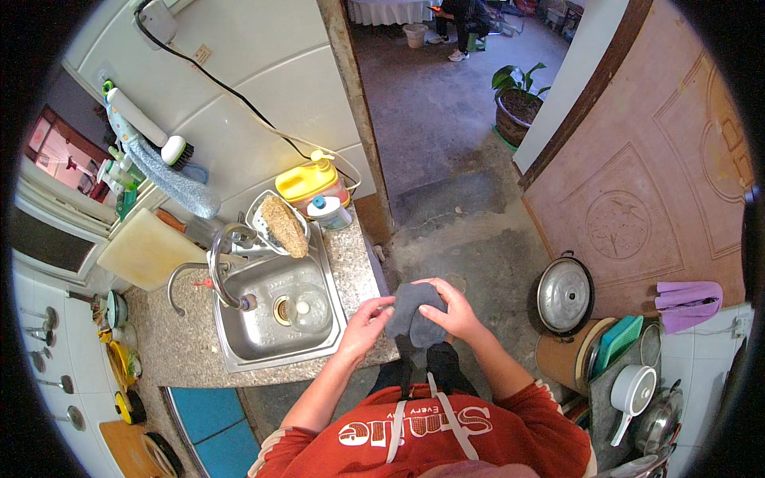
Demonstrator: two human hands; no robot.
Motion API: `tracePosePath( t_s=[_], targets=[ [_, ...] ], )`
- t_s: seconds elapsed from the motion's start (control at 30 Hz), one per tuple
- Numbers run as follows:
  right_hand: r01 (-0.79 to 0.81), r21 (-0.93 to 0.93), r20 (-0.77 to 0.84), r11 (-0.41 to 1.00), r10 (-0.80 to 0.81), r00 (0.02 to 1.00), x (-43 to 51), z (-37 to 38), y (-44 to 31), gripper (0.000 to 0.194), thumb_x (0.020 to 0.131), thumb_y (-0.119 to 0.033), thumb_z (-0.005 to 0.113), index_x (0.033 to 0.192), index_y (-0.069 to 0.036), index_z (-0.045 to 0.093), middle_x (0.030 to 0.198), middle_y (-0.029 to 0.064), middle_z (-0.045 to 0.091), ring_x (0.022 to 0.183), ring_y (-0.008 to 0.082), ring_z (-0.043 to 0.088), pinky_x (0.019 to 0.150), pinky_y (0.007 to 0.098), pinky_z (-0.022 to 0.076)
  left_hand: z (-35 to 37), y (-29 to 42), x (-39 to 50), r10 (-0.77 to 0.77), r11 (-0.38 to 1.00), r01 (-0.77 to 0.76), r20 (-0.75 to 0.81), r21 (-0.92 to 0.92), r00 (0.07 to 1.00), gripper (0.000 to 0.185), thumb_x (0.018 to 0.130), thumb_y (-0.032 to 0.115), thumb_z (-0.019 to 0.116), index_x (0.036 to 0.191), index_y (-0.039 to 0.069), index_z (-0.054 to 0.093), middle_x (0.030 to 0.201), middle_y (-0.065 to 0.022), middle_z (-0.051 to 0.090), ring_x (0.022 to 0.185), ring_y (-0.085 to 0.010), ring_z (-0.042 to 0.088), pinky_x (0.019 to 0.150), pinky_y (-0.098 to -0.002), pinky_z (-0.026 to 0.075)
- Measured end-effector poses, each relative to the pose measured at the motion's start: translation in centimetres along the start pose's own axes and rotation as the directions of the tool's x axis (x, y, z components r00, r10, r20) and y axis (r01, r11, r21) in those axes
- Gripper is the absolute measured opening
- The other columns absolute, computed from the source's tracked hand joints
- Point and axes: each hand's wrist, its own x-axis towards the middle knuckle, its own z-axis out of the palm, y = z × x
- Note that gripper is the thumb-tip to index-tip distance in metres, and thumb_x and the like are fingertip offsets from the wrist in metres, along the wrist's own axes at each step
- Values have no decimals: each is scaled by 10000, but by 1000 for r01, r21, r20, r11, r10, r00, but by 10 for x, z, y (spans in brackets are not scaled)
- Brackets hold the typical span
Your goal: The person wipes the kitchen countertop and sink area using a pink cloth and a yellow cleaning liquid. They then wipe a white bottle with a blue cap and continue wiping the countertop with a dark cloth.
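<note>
A folded dark grey cloth is held up in front of my body, just beyond the counter's edge. My right hand grips it from the right, with the thumb on top and the fingers behind. At its left edge, the fingertips of my left hand pinch the fabric. To the left is a stainless steel sink, with a clear round lid or bowl lying in it beside the drain. A curved chrome faucet arches over the basin.
Behind the sink stand a yellow jug with a pump, a white tub and a loofah on a rack. A cutting board leans at the wall. Rightward are a lidded pot and white saucepan. A person sits beyond the doorway.
</note>
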Motion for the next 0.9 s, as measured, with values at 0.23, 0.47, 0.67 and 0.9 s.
tracePosePath(
  t_s=[0.23, 0.47, 0.67, 0.9],
  targets=[
    [181, -206, 70, 962, -170, 983, 8, 1, -10, 468, 877, -159, 781, 1300, -34, 627, 1340, 161, 653, 1269, 326, 609, 1085, 420, 467, -1, 25, -3, 21, 995, -11, 105, -95, 994, 456, 1037, 253, 680, 1442, 57, 604, 1302, -44, 646, 1214, -170, 586, 1065, -317, 461],
    [224, -347, -35, 911, -251, 967, 10, 4, 4, 772, 783, -253, 881, 1428, -70, 498, 1538, 190, 502, 1460, 391, 433, 1206, 487, 348, 15, 16, 0, -112, 713, 264, 267, -649, 957, 394, 1096, 202, 584, 1436, 17, 514, 1284, -75, 666, 1167, -176, 659, 994, -352, 565],
    [-183, -90, 239, 979, 200, 950, 5, 21, 38, 797, 938, -137, 737, 1636, -86, 355, 1596, 160, 476, 1452, 256, 475, 1212, 396, 362, -1, -20, -5, -422, 809, 417, 84, -413, 902, 392, 1076, 203, 625, 1426, 34, 575, 1261, -60, 649, 1047, -138, 635, 955, -290, 545],
    [124, -651, -9, 749, -171, 985, 47, 66, 73, 806, 840, -85, 812, 1567, -170, 474, 1528, 184, 500, 1369, 405, 511, 1148, 463, 432, -40, -76, -37, -346, 880, 180, -332, -440, 878, 382, 1058, 169, 639, 1423, 61, 601, 1294, -48, 673, 1166, -140, 623, 949, -313, 546]
  ],
)
